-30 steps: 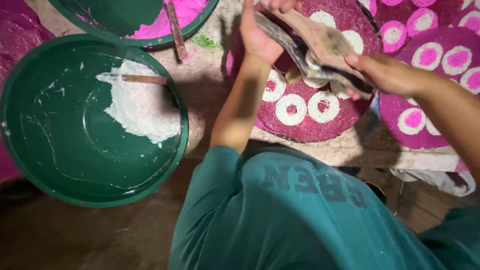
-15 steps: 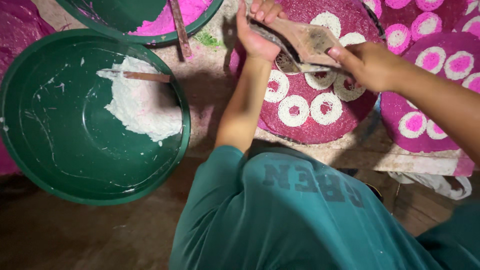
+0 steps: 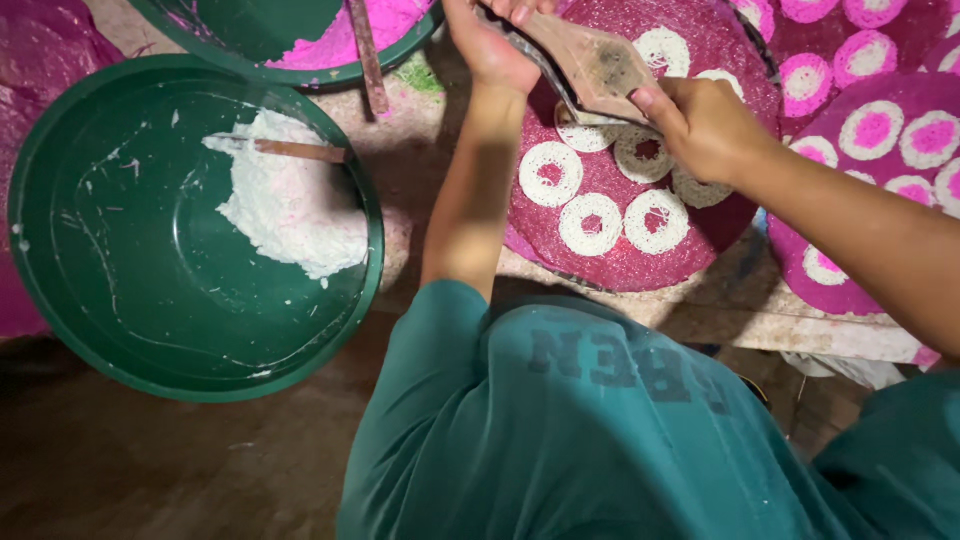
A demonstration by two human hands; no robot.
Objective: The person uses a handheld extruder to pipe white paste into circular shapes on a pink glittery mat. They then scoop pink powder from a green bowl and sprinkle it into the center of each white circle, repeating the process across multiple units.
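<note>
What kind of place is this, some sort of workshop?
Likely a small handcraft food workshop at floor level: a green basin of white paste, pink discs bearing white rings, and both hands holding a worn wooden tool.

A basin (image 3: 120, 300) sits at the left with paste (image 3: 285, 205) and a stick (image 3: 295, 150) in it. A second basin (image 3: 290, 65) lies behind it. Right of them, rings (image 3: 590, 222) lie on a round mat (image 3: 620, 260), under both hands' tool (image 3: 590, 60).

Dim, warm light from above, colours vivid, floor falling into dark shadow, focus mostly sharp.
</note>
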